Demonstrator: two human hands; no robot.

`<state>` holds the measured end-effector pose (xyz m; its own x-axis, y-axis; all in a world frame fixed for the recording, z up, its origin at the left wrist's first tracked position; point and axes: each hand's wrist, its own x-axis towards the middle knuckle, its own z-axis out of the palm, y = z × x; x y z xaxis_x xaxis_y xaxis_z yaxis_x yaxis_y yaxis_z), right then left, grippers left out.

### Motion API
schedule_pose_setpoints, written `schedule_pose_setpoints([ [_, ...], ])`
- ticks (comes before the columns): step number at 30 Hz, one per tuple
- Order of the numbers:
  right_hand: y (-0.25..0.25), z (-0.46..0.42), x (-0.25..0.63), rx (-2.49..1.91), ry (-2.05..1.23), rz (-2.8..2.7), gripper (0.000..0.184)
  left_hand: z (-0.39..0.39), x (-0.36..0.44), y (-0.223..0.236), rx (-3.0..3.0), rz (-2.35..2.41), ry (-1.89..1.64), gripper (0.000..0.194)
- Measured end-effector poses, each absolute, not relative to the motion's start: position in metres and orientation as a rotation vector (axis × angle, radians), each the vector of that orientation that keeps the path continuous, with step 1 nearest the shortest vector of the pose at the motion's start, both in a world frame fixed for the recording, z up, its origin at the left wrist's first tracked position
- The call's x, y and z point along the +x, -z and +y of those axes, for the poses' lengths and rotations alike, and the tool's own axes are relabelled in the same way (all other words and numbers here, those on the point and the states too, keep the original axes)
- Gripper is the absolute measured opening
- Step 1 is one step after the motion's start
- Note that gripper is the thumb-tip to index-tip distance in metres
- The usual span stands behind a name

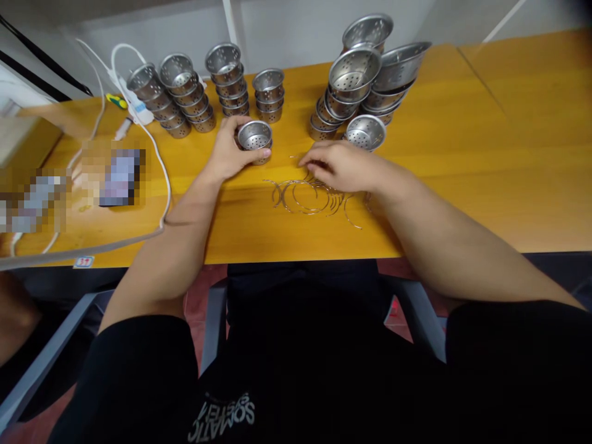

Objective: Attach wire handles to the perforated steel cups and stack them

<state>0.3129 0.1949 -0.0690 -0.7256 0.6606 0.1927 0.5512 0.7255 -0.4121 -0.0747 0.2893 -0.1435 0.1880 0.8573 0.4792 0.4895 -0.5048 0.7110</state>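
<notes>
My left hand (234, 147) is wrapped round a small perforated metal strainer basket (255, 137), thumb at its front and fingers behind. The basket stands upright, its open mouth facing up. To the right, my right hand (335, 165) is lowered over a loose pile of thin curved metal wires (305, 197), some of them bent into rings. Its fingers are curled and pressed together at the pile's far edge; whatever lies between the fingertips is hidden. Just behind this hand is a single strainer basket (366, 132), partly covered by it.
Several nested stacks of strainer baskets (185, 92) line the back left. A leaning cluster of larger baskets (354, 74) stands at back right. A white cable (161, 179) runs across the left side past a phone (121, 177). The yellow table (485, 185) meets a wall behind.
</notes>
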Motion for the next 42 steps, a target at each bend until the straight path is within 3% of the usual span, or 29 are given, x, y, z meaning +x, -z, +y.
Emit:
schedule_pose_setpoints([
  [9, 0.085, 0.19, 0.285, -1.359, -0.258, -2.498, 0.033, 0.309, -0.075, 0.164, 1.974, 1.025, -1.409, 0.092],
  [16, 0.068, 0.19, 0.273, -1.531, -0.349, -2.471, 0.022, 0.282, -0.066, 0.132, 2.21, 1.089, -1.307, 0.105],
  [21, 0.041, 0.179, 0.273, -1.666, -0.451, -2.549, 0.015, 0.265, -0.041, 0.115, 2.207, 1.057, -1.473, 0.105],
  [30, 0.033, 0.176, 0.266, -1.639, -0.364, -2.796, 0.014, 0.269, -0.009, 0.139, 2.057, 0.911, -1.494, 0.121],
  [42, 0.065, 0.193, 0.282, -1.365, -0.267, -2.783, 0.004, 0.255, -0.012, 0.134, 2.182, 0.909, -1.377, 0.112],
])
